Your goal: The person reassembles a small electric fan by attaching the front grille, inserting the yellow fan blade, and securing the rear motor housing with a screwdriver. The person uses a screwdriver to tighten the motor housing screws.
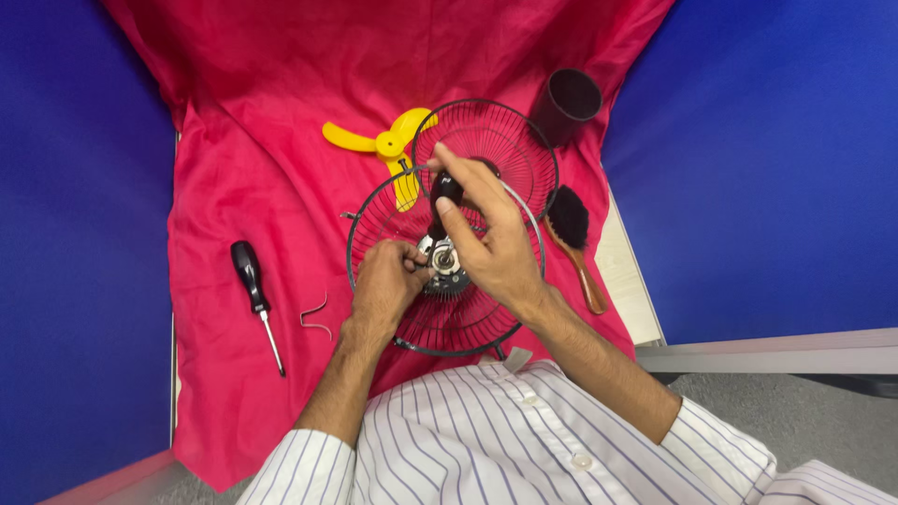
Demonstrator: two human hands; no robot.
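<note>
A black-handled screwdriver lies at nine o'clock on the red cloth, a bent wire clip just beside it. The left hand pinches the motor hub of the wire fan guard at centre. The right hand grips a black tool handle over the hub. A yellow fan blade lies at twelve o'clock, a brush at three.

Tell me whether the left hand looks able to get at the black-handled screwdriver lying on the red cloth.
Probably yes. The screwdriver lies in the open on the red cloth, left of the left hand, with only a small wire clip between them. That hand is at the fan's hub and would have to let go first.
</note>
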